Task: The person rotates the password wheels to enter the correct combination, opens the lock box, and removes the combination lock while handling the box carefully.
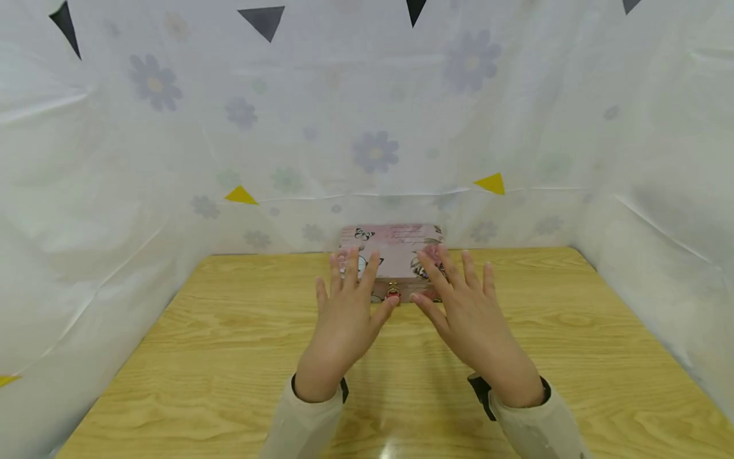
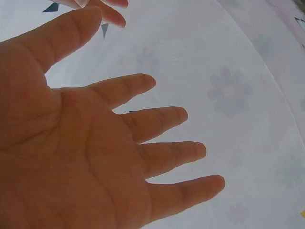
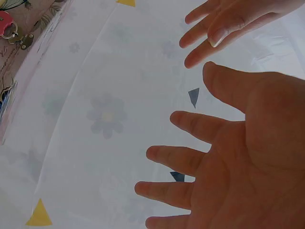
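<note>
A pink decorated box [image 1: 395, 248] with butterflies and roses on its lid stands at the back of the table. At its front hangs a small red padlock [image 1: 392, 292] on a brass clasp; the padlock [image 3: 5, 24] shows again at the corner of the right wrist view. My left hand [image 1: 346, 319] is held up in front of the box's left part, fingers straight and spread. On the other side, my right hand [image 1: 473, 319] is spread the same way. Both palms, seen in the wrist views, hold nothing. The hands partly cover the box in the head view.
The wooden table [image 1: 229, 357] reaches to a white flowered cloth [image 1: 321, 95] behind, with more cloth on both sides. Yellow triangles [image 1: 490, 183] and dark triangles [image 1: 264, 22] are on the cloth. A dark band [image 1: 482, 395] circles the right wrist.
</note>
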`<state>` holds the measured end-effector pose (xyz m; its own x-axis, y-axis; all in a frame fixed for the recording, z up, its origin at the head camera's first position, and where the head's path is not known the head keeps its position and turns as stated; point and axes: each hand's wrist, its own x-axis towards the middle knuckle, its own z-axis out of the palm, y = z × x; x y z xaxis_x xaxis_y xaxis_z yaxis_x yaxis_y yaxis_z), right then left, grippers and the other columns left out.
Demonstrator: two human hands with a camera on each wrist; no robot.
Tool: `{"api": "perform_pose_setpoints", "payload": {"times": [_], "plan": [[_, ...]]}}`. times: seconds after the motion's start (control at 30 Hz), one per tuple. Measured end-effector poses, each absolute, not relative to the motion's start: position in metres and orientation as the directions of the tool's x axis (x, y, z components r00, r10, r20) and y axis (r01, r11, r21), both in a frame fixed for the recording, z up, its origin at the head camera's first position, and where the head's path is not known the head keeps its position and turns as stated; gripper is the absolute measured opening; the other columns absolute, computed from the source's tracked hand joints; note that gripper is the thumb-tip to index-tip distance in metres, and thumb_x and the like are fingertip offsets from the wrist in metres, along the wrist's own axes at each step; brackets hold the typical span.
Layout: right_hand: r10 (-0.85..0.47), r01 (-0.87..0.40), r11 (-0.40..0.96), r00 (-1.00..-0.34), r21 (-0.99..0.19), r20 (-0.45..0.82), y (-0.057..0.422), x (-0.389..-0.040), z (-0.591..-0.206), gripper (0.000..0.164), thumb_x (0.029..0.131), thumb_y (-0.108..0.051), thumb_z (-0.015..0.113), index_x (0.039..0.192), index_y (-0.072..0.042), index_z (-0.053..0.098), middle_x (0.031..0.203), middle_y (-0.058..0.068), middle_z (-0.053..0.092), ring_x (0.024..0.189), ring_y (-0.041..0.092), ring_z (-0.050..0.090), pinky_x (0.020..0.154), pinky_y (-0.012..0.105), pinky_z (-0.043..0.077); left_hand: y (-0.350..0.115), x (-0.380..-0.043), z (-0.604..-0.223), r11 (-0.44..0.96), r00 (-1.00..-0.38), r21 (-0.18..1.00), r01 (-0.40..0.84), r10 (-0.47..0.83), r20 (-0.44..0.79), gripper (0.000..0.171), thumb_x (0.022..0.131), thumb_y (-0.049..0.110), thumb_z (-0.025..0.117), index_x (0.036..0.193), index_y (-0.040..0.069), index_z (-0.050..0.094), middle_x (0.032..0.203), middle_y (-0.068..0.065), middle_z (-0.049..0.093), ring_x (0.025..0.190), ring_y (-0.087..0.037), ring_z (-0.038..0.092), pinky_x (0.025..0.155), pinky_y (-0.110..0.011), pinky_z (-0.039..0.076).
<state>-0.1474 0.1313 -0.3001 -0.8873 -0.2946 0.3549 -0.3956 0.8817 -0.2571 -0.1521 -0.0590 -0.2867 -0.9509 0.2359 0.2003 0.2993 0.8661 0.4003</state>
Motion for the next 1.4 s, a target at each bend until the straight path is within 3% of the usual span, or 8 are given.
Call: {"api": "perform_pose_setpoints", "payload": {"times": [0.33, 0.77, 1.1, 1.4], "plan": [[-0.317, -0.452, 0.862, -0.835, -0.231, 0.451, 0.131, -0.154, -0.302, 0.058, 0.098, -0.032, 0.056, 0.147, -0.008, 0.038, 0.154, 0.022, 0.024, 0.139, 0.049, 0.021, 0.111, 0.064, 0.019, -0.058, -0.157, -0.286, 0.845, -0.905, 0.387, 0.369, 0.232, 0.356, 0.062, 0.098, 0.034, 0.057, 0.151, 0.014, 0.031, 0.155, -0.019, 0.024, 0.142, -0.040, 0.019, 0.110, -0.062, 0.026], [-0.358, -0.531, 0.817, -0.772, -0.224, 0.525, 0.129, -0.164, -0.308, 0.051, 0.097, -0.025, 0.059, 0.140, 0.000, 0.046, 0.149, 0.021, 0.036, 0.138, 0.039, 0.030, 0.111, 0.058, 0.027, -0.056, -0.163, -0.289, 0.827, -0.887, 0.398, 0.398, 0.236, 0.397, 0.057, 0.097, 0.027, 0.059, 0.148, 0.011, 0.037, 0.150, -0.021, 0.034, 0.138, -0.041, 0.029, 0.105, -0.062, 0.033], [-0.344, -0.513, 0.822, -0.794, -0.248, 0.502, 0.128, -0.172, -0.314, 0.049, 0.096, -0.023, 0.061, 0.139, -0.002, 0.049, 0.147, 0.023, 0.038, 0.134, 0.045, 0.035, 0.108, 0.061, 0.030, -0.053, -0.177, -0.300, 0.823, -0.897, 0.415, 0.389, 0.237, 0.372, 0.059, 0.095, 0.023, 0.063, 0.147, 0.010, 0.038, 0.142, -0.023, 0.045, 0.125, -0.041, 0.047, 0.097, -0.061, 0.043], [-0.337, -0.511, 0.823, -0.790, -0.247, 0.512, 0.127, -0.181, -0.318, 0.048, 0.094, -0.021, 0.063, 0.136, -0.001, 0.051, 0.145, 0.025, 0.040, 0.131, 0.047, 0.038, 0.105, 0.063, 0.032, -0.050, -0.185, -0.307, 0.828, -0.902, 0.416, 0.377, 0.226, 0.368, 0.060, 0.094, 0.021, 0.065, 0.147, 0.011, 0.039, 0.136, -0.021, 0.051, 0.123, -0.037, 0.051, 0.097, -0.056, 0.046]]}}
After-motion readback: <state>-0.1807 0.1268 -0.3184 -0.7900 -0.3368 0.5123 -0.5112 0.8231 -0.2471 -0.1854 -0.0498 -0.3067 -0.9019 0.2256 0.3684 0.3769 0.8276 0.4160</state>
